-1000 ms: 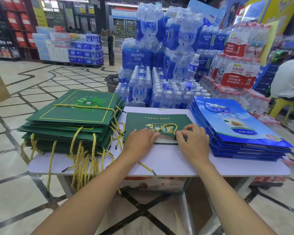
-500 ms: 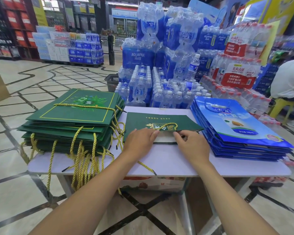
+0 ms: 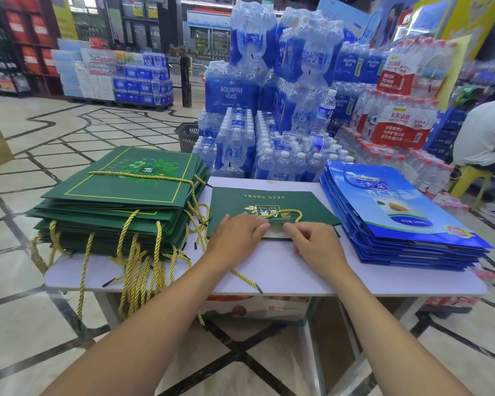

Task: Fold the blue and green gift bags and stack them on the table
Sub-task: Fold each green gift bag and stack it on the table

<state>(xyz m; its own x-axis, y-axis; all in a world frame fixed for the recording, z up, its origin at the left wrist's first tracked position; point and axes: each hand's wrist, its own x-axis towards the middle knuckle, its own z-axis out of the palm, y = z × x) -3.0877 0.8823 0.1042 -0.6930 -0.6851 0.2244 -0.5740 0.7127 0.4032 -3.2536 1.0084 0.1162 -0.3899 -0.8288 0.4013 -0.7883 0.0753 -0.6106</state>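
Pressing left hand (image 3: 237, 235): fingers straight, laid flat on the near edge of the green gift bag (image 3: 269, 200).
Right hand (image 3: 317, 244): fingers curled, pinched that same edge, just beside the left.
Bag position: lay flat at the centre of the white table (image 3: 283, 267), with its gold cord handle (image 3: 280, 215) on top.
Green stack (image 3: 120, 201): sat left of the bag, cords hanging over the table edge.
Blue stack (image 3: 397, 212): sat right of the bag.
Bottled water packs (image 3: 269, 81): stood piled behind the table.

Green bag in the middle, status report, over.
Left hand flat on green bag, right hand pinching its near edge. Bag lies flat, not yet stacked. Gold handle cord loose on top.
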